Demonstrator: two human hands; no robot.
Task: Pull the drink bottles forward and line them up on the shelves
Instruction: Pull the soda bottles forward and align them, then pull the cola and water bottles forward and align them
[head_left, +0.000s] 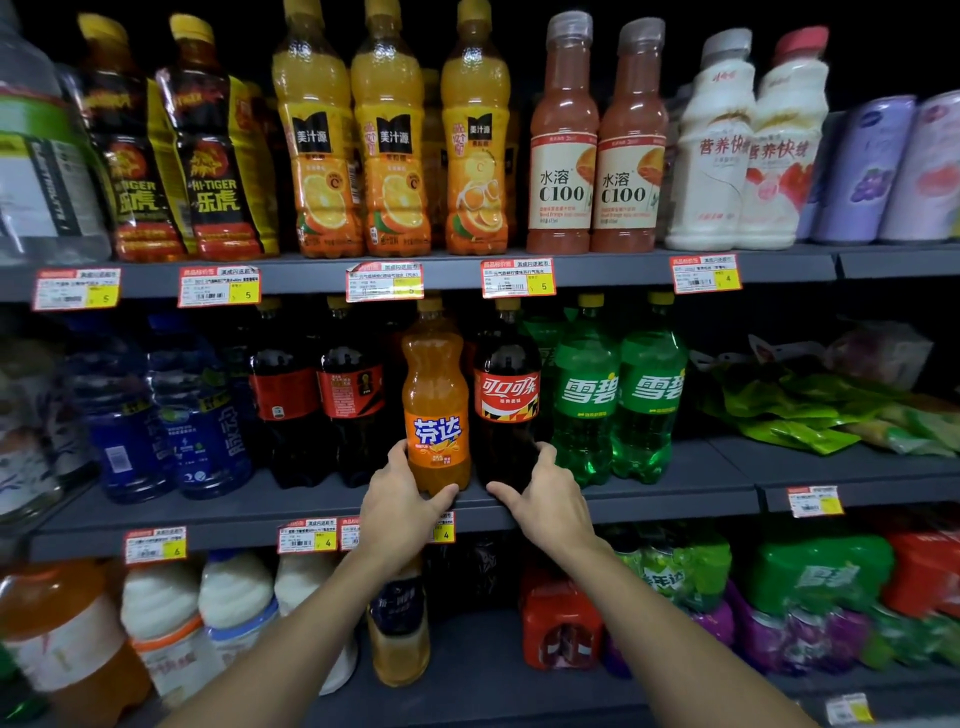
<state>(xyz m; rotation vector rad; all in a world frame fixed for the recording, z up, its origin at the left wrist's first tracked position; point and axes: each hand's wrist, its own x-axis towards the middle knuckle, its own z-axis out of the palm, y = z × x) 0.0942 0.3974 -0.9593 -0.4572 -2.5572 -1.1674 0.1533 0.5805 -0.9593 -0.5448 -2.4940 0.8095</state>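
On the middle shelf (675, 499) an orange soda bottle (434, 384) stands upright near the front edge. My left hand (400, 499) grips its base, fingers on its left side and thumb across the front. Right beside it stands a dark cola bottle (506, 384) with a red label. My right hand (545, 493) wraps its lower part, thumb in front and fingers round the right side. Two green lemon-lime bottles (618, 400) stand to the right, and two more cola bottles (317, 395) sit further back on the left.
Blue drink bottles (171, 415) fill the middle shelf's left end; green snack bags (810, 405) lie at its right. The top shelf holds energy drinks, orange juice (384, 130), pink C100 bottles and white milk drinks. Milk bottles and multipacks sit on the bottom shelf.
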